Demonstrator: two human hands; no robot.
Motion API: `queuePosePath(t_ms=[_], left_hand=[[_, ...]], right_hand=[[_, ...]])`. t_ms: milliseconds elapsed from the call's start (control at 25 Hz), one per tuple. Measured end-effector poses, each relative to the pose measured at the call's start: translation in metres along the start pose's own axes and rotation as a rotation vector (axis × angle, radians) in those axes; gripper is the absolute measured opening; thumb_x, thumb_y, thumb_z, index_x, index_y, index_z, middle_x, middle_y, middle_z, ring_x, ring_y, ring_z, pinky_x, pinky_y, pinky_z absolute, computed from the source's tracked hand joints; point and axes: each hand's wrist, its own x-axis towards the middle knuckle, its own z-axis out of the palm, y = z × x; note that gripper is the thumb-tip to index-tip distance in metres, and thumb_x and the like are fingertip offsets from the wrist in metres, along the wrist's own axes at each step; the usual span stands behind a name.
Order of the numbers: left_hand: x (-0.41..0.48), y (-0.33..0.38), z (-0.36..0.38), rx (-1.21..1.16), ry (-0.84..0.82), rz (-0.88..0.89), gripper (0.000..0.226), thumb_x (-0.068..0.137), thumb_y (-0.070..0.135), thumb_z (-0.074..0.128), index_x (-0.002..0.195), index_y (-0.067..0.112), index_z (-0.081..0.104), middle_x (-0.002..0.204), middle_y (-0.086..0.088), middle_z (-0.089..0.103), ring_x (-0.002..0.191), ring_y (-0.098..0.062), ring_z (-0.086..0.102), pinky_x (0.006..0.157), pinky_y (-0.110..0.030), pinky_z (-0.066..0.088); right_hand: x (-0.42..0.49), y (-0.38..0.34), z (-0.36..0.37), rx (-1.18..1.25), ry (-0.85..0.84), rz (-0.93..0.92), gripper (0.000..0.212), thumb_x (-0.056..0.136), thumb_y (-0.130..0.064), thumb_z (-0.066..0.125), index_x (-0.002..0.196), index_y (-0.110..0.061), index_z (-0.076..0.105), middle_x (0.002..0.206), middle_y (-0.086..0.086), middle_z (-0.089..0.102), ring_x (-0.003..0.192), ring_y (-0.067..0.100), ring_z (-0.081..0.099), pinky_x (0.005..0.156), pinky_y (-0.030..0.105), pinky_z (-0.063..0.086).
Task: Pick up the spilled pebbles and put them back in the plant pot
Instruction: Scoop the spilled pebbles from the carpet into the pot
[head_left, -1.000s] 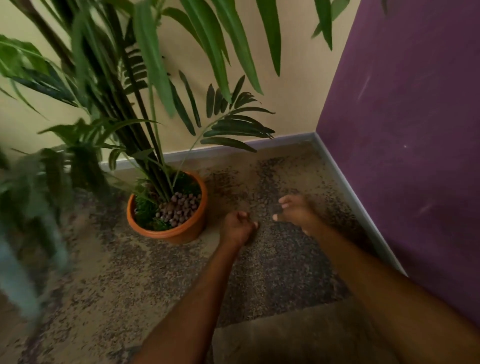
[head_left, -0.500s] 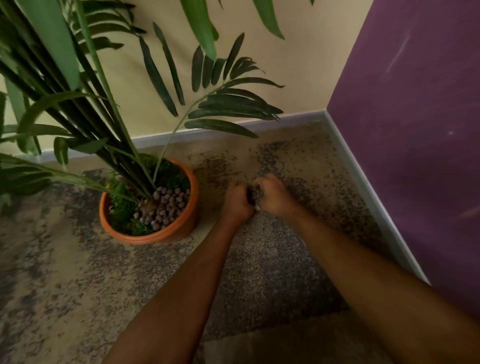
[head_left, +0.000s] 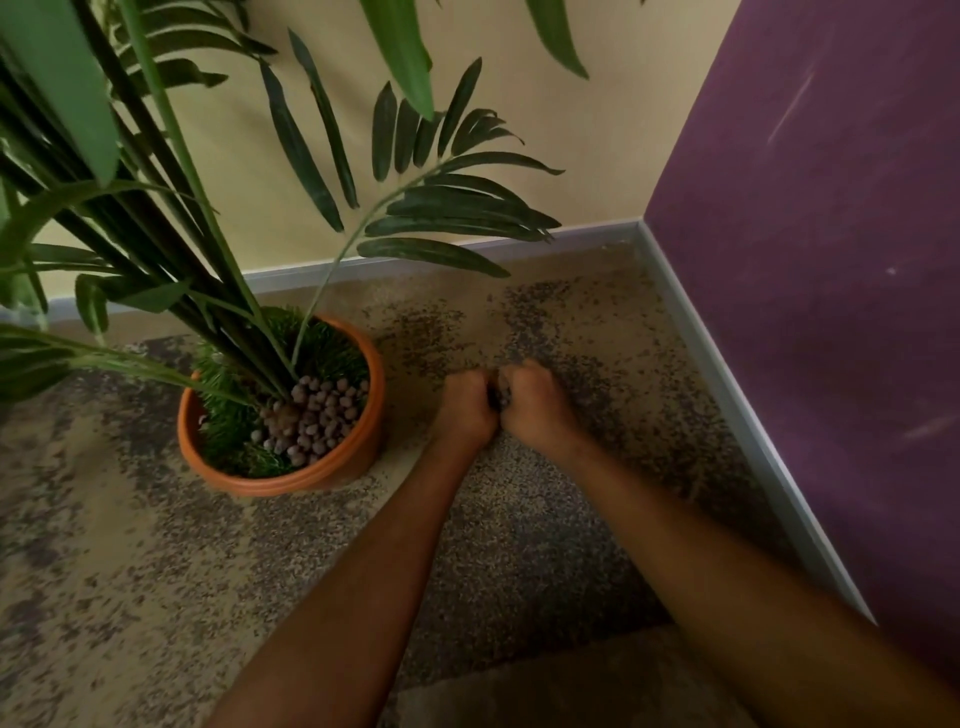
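An orange plant pot (head_left: 332, 470) stands on the speckled carpet at left centre. It holds a palm plant (head_left: 208, 291), green moss and a heap of round brown-grey pebbles (head_left: 317, 421). Just right of the pot, low over the carpet, my left hand (head_left: 465, 410) and my right hand (head_left: 537, 405) press together with fingers curled in. A small dark bunch of spilled pebbles (head_left: 500, 391) shows in the gap between them; the rest is hidden by my fingers. I cannot pick out loose pebbles elsewhere against the mottled carpet.
This is a room corner: a purple wall (head_left: 831, 260) on the right and a beige wall (head_left: 571, 130) behind, both with a grey skirting board (head_left: 727, 395). Long palm fronds (head_left: 447, 208) hang over the pot and the floor behind my hands.
My hands were apart with fingers loose a second ago; they have come together and closed over the spot on the carpet. My view has moved closer and lower.
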Motion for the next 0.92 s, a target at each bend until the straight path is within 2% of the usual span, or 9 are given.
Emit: queuePosePath(t_ms=[160,320,400,480,560,640,720,800,920], left_hand=[[-0.002,-0.003,0.002,-0.025,0.014,-0.068,0.016,0.087,0.008,0.066,0.093,0.008,0.08,0.099,-0.014,0.079,0.097,-0.027,0.074,0.08,-0.035,0.058],[-0.009,-0.005,0.008,-0.06,-0.001,-0.137,0.021,0.085,0.006,0.064,0.09,0.011,0.083,0.092,-0.011,0.081,0.089,-0.025,0.076,0.075,-0.033,0.061],[-0.012,-0.008,0.015,-0.239,-0.005,-0.207,0.016,0.084,0.003,0.066,0.083,0.01,0.081,0.084,-0.014,0.079,0.077,-0.024,0.073,0.071,-0.035,0.06],[-0.017,-0.009,0.019,-0.574,-0.049,-0.329,0.022,0.087,-0.006,0.066,0.076,0.011,0.074,0.076,-0.02,0.072,0.064,-0.025,0.065,0.062,-0.033,0.058],[-0.021,-0.007,0.021,-0.829,-0.088,-0.465,0.028,0.094,-0.011,0.059,0.079,0.009,0.07,0.076,-0.017,0.068,0.062,-0.021,0.063,0.055,-0.025,0.059],[-0.024,-0.007,0.024,-0.901,-0.097,-0.501,0.028,0.098,-0.011,0.054,0.083,0.008,0.069,0.078,-0.015,0.069,0.065,-0.019,0.065,0.056,-0.02,0.059],[-0.028,-0.005,0.025,-0.922,-0.095,-0.514,0.025,0.098,-0.011,0.053,0.089,0.004,0.07,0.086,-0.02,0.072,0.072,-0.025,0.067,0.063,-0.026,0.059],[-0.031,-0.004,0.027,-0.93,-0.089,-0.524,0.023,0.097,-0.012,0.052,0.094,0.002,0.071,0.094,-0.026,0.073,0.082,-0.029,0.067,0.067,-0.03,0.057],[-0.037,-0.001,0.03,-0.891,-0.064,-0.533,0.023,0.094,-0.01,0.057,0.089,0.004,0.073,0.094,-0.027,0.074,0.082,-0.032,0.067,0.075,-0.045,0.061]], right_hand=[[-0.006,-0.002,-0.001,0.059,-0.024,0.042,0.022,0.072,0.004,0.061,0.069,-0.015,0.052,0.09,0.017,0.062,0.087,0.035,0.063,0.065,0.035,0.046],[-0.011,-0.001,0.002,0.175,-0.007,0.146,0.008,0.074,0.003,0.062,0.076,0.002,0.07,0.087,0.022,0.071,0.082,0.035,0.069,0.072,0.041,0.06],[-0.012,0.0,0.002,0.331,-0.032,0.262,0.012,0.078,0.0,0.064,0.084,0.004,0.074,0.088,0.024,0.074,0.083,0.036,0.072,0.072,0.04,0.063],[-0.011,0.003,-0.002,0.586,-0.099,0.431,0.011,0.083,-0.002,0.065,0.087,-0.003,0.075,0.091,0.019,0.076,0.091,0.031,0.074,0.079,0.04,0.063],[-0.011,0.008,-0.008,0.798,-0.182,0.548,0.014,0.086,-0.001,0.064,0.088,-0.01,0.075,0.1,0.015,0.076,0.099,0.028,0.074,0.095,0.047,0.061],[-0.012,0.011,-0.011,0.9,-0.221,0.593,0.014,0.088,0.0,0.063,0.088,-0.01,0.073,0.106,0.018,0.075,0.102,0.029,0.073,0.102,0.05,0.057],[-0.016,0.01,-0.01,0.938,-0.208,0.603,0.011,0.09,-0.001,0.064,0.09,-0.009,0.072,0.11,0.019,0.075,0.099,0.027,0.073,0.096,0.042,0.061],[-0.022,0.006,-0.008,0.878,-0.167,0.594,0.012,0.09,-0.002,0.063,0.089,-0.008,0.074,0.108,0.019,0.075,0.092,0.024,0.073,0.079,0.034,0.064],[-0.032,0.0,-0.001,0.688,-0.136,0.525,0.02,0.086,-0.002,0.059,0.098,0.004,0.074,0.105,0.025,0.074,0.101,0.035,0.073,0.087,0.052,0.062]])
